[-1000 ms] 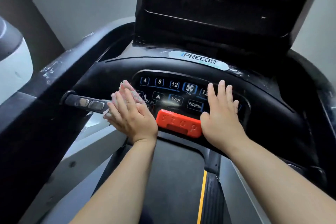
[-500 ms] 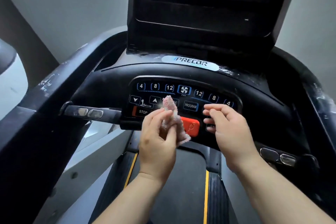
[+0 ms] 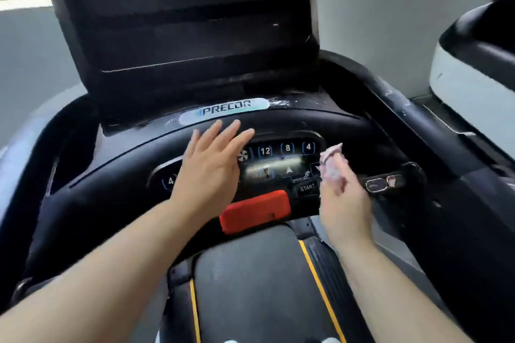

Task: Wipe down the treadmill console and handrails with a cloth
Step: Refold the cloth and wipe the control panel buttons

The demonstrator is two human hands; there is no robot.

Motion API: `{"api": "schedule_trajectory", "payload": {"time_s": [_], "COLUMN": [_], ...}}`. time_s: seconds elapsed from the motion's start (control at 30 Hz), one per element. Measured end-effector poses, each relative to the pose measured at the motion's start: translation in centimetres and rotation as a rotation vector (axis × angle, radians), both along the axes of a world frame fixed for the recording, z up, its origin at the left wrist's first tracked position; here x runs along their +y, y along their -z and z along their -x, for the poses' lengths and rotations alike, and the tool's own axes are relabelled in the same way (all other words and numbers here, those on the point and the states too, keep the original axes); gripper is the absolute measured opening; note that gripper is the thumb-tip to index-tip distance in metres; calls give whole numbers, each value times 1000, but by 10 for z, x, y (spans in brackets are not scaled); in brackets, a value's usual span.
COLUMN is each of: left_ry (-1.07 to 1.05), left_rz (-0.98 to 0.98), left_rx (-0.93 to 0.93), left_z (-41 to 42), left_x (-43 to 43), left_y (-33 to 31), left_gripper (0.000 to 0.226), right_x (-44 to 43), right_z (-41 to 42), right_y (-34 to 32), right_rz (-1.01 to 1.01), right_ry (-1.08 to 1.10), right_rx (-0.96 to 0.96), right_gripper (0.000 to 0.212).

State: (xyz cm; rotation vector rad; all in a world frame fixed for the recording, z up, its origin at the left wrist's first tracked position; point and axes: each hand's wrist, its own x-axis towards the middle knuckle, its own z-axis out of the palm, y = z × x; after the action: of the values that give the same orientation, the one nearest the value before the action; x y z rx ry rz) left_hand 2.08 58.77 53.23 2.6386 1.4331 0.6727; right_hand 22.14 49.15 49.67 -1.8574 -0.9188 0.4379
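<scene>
The black treadmill console fills the middle of the head view, with a lit button panel and a red stop bar. My left hand lies flat with straight fingers on the left half of the panel. My right hand holds a crumpled pink cloth in its fingertips, at the right end of the panel beside the START button. Just right of the cloth runs the right handrail grip with metal sensor pads. The dark upright screen rises behind.
The black right side rail runs back along the right. A white and black machine stands beyond it. The treadmill belt with yellow stripes lies below my arms. A pale wall is behind.
The cloth has passed from my left hand to my right. My left hand has opened flat on the panel's left half. The view has swung to the right.
</scene>
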Motion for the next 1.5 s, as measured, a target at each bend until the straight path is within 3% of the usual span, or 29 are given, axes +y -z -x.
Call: {"api": "schedule_trajectory", "payload": {"time_s": [0.07,0.1,0.23,0.4,0.47,0.57,0.67,0.83,1.0,1.07,1.13,1.2,1.27,1.4,1.5], "left_ry": [89,141,178,205,214,221,161,28,151,146,118,82,52,-2,-10], "left_rz": [66,117,179,49,36,17,97,457,620,610,592,581,536,479,460], "left_rx": [158,195,232,209,203,195,129,-20,14,-22,-47,-71,-83,-153,-167], "left_z": [5,4,0,3,2,1,-1,4,12,13,13,13,13,14,16], "left_x": [23,32,46,43,44,43,39,58,72,71,68,65,61,58,61], "left_y": [-5,-7,-12,-2,0,-3,-8,-25,-27,-22,-21,-24,-26,-28,-23], "left_gripper": [50,49,46,46,45,43,41,30,21,21,22,22,26,34,35], "right_x": [-2,-6,-12,46,43,9,23,72,34,48,73,91,98,96,111], "right_z": [29,41,38,-4,13,60,42,15,66,44,14,0,23,78,32], "right_y": [17,19,25,-4,0,20,13,-17,-10,-12,-19,-28,-29,-39,-37], "right_rz": [53,43,-33,235,207,100,57,231,78,9,26,165,227,34,83], "right_ry": [-131,-163,-294,-186,-145,-332,-383,-145,-536,-521,-280,-64,-107,-471,-339], "right_rx": [-326,-356,-379,-435,-440,-484,-491,-482,-557,-597,-552,-426,-449,-571,-646], "right_gripper": [45,48,52,52,53,56,56,55,57,52,46,44,42,33,42]}}
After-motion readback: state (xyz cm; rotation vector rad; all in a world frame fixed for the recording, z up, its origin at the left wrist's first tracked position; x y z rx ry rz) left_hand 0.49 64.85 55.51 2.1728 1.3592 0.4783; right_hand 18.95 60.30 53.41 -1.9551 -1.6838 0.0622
